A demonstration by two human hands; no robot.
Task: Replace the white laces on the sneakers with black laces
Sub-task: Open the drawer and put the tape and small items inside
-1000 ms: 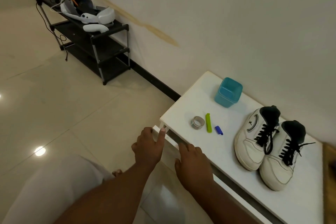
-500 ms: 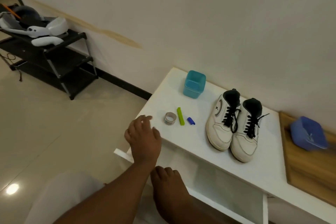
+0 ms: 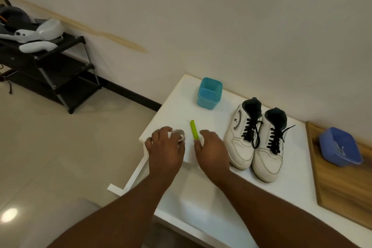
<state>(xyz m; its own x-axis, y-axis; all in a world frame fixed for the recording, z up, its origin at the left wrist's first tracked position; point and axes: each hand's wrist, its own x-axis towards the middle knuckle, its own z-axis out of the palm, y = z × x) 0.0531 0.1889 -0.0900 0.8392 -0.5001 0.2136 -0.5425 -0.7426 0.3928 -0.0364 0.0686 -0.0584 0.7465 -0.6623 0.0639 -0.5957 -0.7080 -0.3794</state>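
Observation:
Two white sneakers, the left one (image 3: 242, 137) and the right one (image 3: 270, 145), stand side by side on the white table (image 3: 221, 193), toes toward me, both threaded with black laces. My left hand (image 3: 165, 149) curls over a small grey tape roll (image 3: 179, 134) near the table's left edge, fingers around it. My right hand (image 3: 212, 151) hovers low just left of the sneakers, fingers spread, its thumb and forefinger by the near end of a green stick (image 3: 194, 130). No white laces are visible.
A teal square cup (image 3: 209, 93) stands at the table's back. A wooden tray (image 3: 342, 193) at the right carries a blue bowl (image 3: 340, 147). A black shelf rack (image 3: 52, 66) with white devices stands by the wall at far left.
Both hands rose from the table's front edge onto its top. The left hand reached the tape roll. The right hand now covers the small blue piece. The view swung right.

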